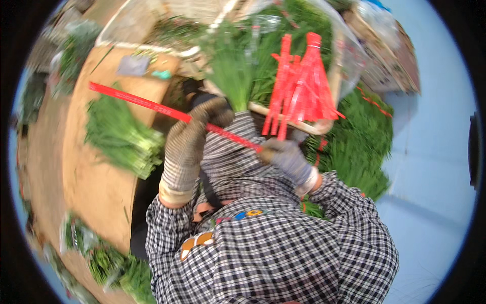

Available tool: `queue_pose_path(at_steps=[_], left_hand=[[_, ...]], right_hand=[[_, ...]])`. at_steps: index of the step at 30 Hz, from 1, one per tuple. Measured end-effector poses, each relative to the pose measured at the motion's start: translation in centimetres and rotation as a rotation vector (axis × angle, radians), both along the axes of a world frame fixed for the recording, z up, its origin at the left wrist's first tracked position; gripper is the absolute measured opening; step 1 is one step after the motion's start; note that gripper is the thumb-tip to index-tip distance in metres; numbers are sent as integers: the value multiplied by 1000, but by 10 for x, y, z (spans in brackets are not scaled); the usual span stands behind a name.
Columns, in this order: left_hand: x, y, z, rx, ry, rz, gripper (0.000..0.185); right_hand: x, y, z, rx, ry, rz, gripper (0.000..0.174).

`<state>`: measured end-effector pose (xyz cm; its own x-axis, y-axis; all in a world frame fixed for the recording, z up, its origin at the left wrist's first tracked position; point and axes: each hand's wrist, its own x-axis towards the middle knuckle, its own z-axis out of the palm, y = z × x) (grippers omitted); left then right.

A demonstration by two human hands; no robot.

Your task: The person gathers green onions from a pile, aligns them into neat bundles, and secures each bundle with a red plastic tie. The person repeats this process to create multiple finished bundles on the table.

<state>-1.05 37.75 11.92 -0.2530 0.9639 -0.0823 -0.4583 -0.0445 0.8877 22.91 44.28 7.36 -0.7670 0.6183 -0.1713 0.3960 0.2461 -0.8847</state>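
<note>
A long red tie strip (140, 102) bearing printed writing slants across my lap. My left hand (193, 129), in a striped knit glove, grips it partway along, and its free end reaches out to the left. The strip's other end is pinched in my gloved right hand (284, 157), which is somewhat blurred. Just beyond my hands, a bunch of green chives (239, 81) has its pale stem ends at my checked apron (277, 243). To its right hangs a fan of red strips (303, 87), gathered at the top. Another chive bunch (123, 131) lies on the wooden board (102, 201) at my left.
A grey block (133, 65) and a small turquoise piece (162, 74) lie at the board's far end. Beyond it is a white foam box (129, 22) with plant scraps. Tied chives (353, 144) are heaped at right near a blue surface (421, 182). Bagged greens (102, 258) lie lower left.
</note>
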Motion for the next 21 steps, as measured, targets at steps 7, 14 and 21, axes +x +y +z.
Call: queue_pose_path(at_steps=[7,14,21], left_hand=[[-64,-82,-28,-75,-169,534,43],[-48,-170,-85,29,-199,726,42],[-74,-197,-243,-491,-426,712,33]], right_hand=[[-79,71,11,-509,330,-380,14],[-181,65,0,-501,467,-274,16],[-256,49,-76,584,-566,237,28]])
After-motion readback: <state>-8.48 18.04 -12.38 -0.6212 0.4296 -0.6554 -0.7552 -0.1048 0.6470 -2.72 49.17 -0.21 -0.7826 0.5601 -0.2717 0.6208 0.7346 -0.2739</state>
